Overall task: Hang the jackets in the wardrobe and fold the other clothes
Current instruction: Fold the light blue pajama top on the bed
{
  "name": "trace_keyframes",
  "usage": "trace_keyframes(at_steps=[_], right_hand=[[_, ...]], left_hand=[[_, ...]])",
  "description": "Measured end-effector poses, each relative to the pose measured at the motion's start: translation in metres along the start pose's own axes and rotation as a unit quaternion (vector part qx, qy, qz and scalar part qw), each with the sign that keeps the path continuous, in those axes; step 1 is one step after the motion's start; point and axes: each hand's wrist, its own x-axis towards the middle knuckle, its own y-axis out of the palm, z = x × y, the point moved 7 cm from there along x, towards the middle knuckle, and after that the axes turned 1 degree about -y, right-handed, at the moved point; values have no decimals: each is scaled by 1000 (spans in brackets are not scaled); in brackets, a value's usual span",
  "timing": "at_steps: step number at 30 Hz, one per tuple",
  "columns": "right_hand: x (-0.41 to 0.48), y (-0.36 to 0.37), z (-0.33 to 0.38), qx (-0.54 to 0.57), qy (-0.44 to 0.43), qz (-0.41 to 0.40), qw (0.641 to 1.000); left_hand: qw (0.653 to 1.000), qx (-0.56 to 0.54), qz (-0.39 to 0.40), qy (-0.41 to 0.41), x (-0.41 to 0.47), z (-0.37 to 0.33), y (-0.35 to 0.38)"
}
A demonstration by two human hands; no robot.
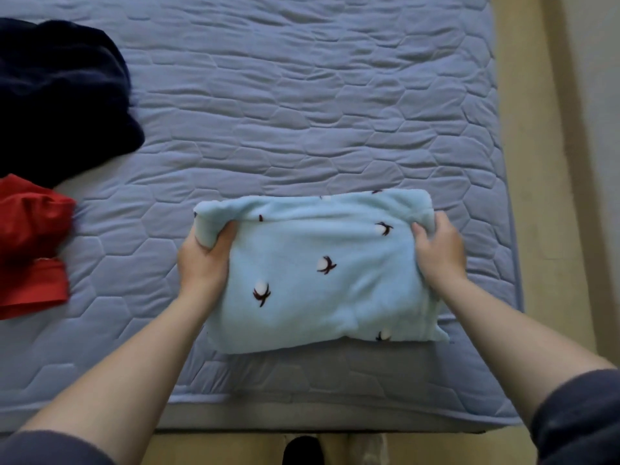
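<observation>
A light blue fleece garment (312,273) with small dark-and-white cotton motifs lies folded into a thick rectangle near the front edge of the bed. My left hand (203,260) grips its left edge, with a bunch of fabric curled into the fingers. My right hand (439,250) grips its right edge, fingers tucked under the fold. A dark navy garment (60,95) lies heaped at the far left of the bed. Below it sits a crumpled red garment (30,243), cut off by the frame's left edge.
The bed carries a blue quilted cover (302,112) with open surface behind and left of the folded fleece. Its right edge (506,196) borders beige floor. The bed's front edge (302,427) runs just above my feet.
</observation>
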Motion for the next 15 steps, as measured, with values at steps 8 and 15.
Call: trace_keyframes(at_steps=[8,15], right_hand=[[33,71,-27,-214,20,36,976],[23,62,-24,-181,3,-48,982]], left_hand=[[985,164,22,-47,74,45,59],[983,176,-17,-46,71,42,49]])
